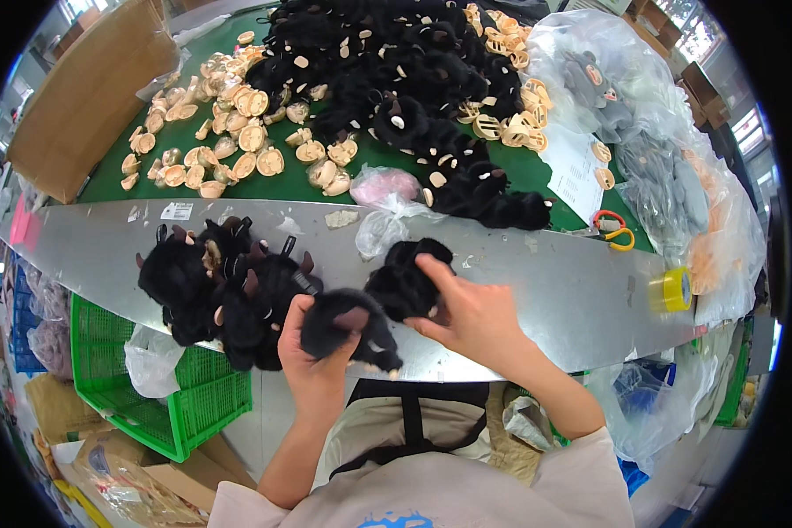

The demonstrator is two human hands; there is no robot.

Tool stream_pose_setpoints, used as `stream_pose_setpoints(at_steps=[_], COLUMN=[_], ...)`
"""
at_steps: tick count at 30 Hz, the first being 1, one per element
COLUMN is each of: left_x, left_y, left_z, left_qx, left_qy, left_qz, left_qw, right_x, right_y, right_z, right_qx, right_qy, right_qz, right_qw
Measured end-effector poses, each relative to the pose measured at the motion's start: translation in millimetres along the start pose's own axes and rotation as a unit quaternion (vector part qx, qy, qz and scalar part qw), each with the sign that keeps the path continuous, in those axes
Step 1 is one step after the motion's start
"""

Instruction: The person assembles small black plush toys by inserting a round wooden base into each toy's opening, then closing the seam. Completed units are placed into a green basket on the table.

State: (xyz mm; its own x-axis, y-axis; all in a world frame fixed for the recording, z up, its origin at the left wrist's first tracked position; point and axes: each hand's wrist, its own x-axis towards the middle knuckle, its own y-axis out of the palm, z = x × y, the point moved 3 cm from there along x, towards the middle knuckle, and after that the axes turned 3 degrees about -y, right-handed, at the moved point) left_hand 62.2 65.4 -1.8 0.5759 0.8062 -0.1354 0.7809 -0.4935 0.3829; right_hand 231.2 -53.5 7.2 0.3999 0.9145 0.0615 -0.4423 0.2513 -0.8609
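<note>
My left hand (315, 365) is closed around a black plush piece (341, 319) with a brown ear, held over the front edge of the metal tabletop. To its right, my right hand (471, 312) grips a second black plush piece (405, 280), thumb and fingers on its right side; its underside is hidden. Left of my hands lies a cluster of black plush pieces (229, 286) with brown ears or horns and small black loops. A big heap of black plush (370, 66) covers the back of the table.
Cream plastic shell parts (238, 132) are scattered at the back left. Toward the right are orange-handled scissors (620, 236), a paper sheet (579, 176), yellow tape (676, 290) and clear bags of grey plush (669, 176). A green crate (185, 409) stands below the table's left edge.
</note>
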Motion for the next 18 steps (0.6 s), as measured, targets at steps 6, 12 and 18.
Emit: stream_pose_setpoints(at_steps=[6, 12, 18], left_x=[-6.3, -12.7, -20.2], left_y=[-10.5, -14.0, -6.9], left_z=[4.2, -2.1, -2.3], left_qx=[0.005, -0.086, -0.038], left_qy=[-0.025, -0.098, -0.155], left_qz=[-0.013, 0.02, 0.093], left_qw=[1.0, 0.991, 0.983], right_x=[21.3, 26.1, -19.7], right_y=[-9.8, -32.1, 19.0], right_z=[-23.8, 7.3, 46.8], right_qx=[-0.033, 0.167, 0.439], right_qy=[-0.127, 0.073, -0.003], right_qz=[-0.192, -0.199, -0.063], right_qw=[0.973, 0.963, 0.896])
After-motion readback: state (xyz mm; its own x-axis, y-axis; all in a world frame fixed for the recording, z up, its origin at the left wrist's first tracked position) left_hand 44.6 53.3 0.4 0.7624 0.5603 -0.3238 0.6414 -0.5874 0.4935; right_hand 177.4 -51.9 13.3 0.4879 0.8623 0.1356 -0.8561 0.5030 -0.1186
